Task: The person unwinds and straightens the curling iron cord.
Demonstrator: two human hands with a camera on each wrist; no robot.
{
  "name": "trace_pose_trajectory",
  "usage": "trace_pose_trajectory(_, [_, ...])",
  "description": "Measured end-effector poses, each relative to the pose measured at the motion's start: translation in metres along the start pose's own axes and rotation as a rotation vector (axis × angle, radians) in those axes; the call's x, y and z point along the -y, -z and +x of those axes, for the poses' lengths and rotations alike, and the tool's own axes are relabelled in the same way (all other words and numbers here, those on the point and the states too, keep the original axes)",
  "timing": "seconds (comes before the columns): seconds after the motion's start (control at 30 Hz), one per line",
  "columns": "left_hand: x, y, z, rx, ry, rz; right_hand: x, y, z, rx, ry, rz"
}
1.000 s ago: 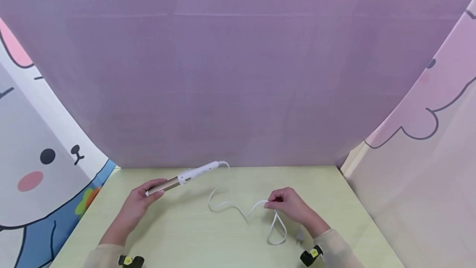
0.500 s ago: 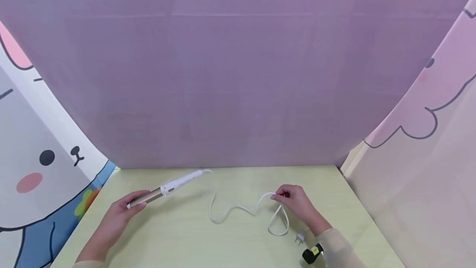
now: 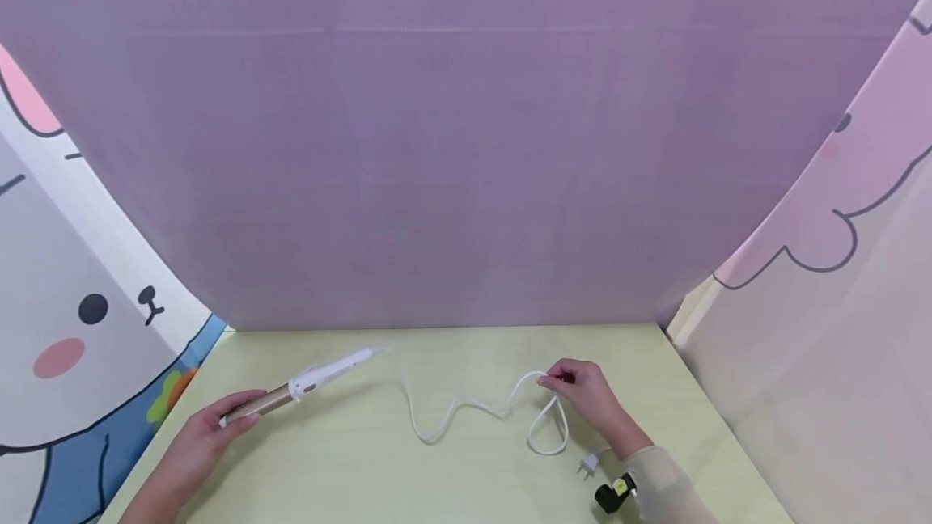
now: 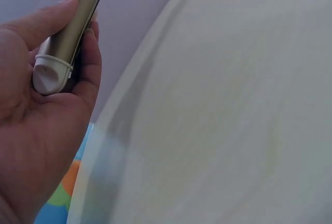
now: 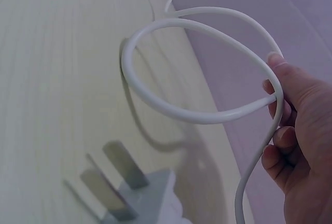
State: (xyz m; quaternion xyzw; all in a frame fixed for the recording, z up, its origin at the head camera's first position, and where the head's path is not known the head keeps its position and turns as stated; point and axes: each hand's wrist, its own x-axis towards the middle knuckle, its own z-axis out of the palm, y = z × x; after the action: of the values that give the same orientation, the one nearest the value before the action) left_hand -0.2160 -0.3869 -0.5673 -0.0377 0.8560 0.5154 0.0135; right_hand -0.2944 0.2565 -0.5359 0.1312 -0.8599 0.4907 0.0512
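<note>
A hair straightener point(image 3: 331, 371) with a white handle and gold barrel slants up over the left of the table. My left hand point(image 3: 200, 431) grips it by the barrel end; in the left wrist view the thumb lies on the gold barrel point(image 4: 72, 32) above its white end cap point(image 4: 51, 76). From the handle, the white cord point(image 3: 457, 406) runs in waves across to my right hand point(image 3: 588, 396). Thumb and fingers pinch the cord there, and a loop of it point(image 5: 181, 114) hangs below them. A white plug point(image 5: 153, 198) with flat prongs dangles close over the table.
The pale wooden table point(image 3: 408, 475) ends at a purple backdrop point(image 3: 466, 168). Printed cartoon panels point(image 3: 116, 265) flank it on the left and right. A black wrist camera point(image 3: 614, 495) sits at the right sleeve.
My left hand has drawn the straightener left and down toward the front edge, stretching the cord flatter. The right hand has shifted slightly right, and the plug shows more fully.
</note>
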Motion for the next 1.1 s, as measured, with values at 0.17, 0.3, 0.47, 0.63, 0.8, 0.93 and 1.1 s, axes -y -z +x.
trace_pose_trajectory(0.17, [0.008,0.003,-0.001,0.0,0.025,0.025,-0.005,0.002,0.001,-0.016,-0.013,0.009])
trace_pose_trajectory(0.3, [0.011,0.006,-0.001,-0.008,0.034,0.038,-0.009,0.002,0.001,-0.029,-0.018,0.007])
trace_pose_trajectory(0.47, [0.013,0.009,0.001,0.004,0.064,0.007,-0.011,0.003,0.001,-0.05,-0.037,0.004])
trace_pose_trajectory(0.63, [0.014,0.009,0.004,-0.018,0.052,0.049,-0.013,0.004,0.001,-0.066,-0.047,0.035])
trace_pose_trajectory(0.8, [0.012,0.008,0.007,0.001,0.107,0.017,-0.014,0.001,0.001,-0.091,-0.053,0.068])
trace_pose_trajectory(0.93, [0.013,0.008,0.008,0.02,0.117,0.022,-0.015,0.0,0.002,-0.113,-0.056,0.083])
trace_pose_trajectory(1.1, [0.018,0.008,0.012,0.023,0.101,0.108,-0.017,0.0,0.003,-0.134,-0.073,0.097])
